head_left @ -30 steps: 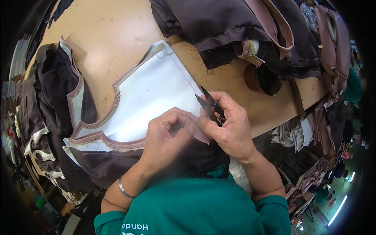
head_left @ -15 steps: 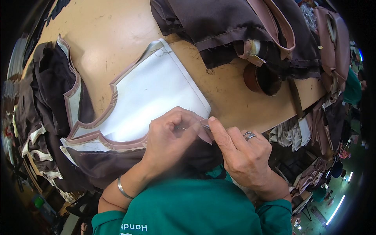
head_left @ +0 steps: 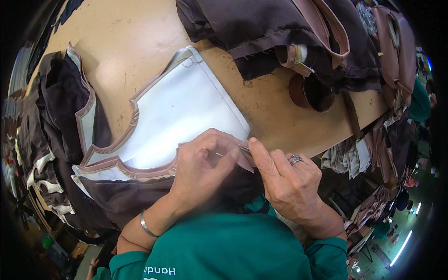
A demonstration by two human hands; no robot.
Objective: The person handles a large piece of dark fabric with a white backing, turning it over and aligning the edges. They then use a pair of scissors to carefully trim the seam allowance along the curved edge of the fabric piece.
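A bag piece with white backing (head_left: 186,105), a folded pinkish-brown edge and dark brown lining (head_left: 126,191) lies on the table against my green shirt. My left hand (head_left: 200,163), with a metal bangle at its wrist, pinches the near right corner of the piece, where a pink flap (head_left: 246,164) shows between the hands. My right hand (head_left: 289,186), wearing a ring, is closed around a thin metal tool (head_left: 244,149). The tool's tip meets the flap beside my left fingertips. Fingers cover most of the tool, so its kind is unclear.
Dark brown fabric pieces (head_left: 275,28) with a pink strap (head_left: 326,28) lie at the far right, beside a round brown container (head_left: 301,91). More brown and white pieces (head_left: 56,98) are heaped on the left. Pink leather parts (head_left: 394,46) hang over the table's right edge.
Both hands keep nearly the same grip at the corner; the right hand has shifted very slightly left. Another person's arm shows more at the lower left.
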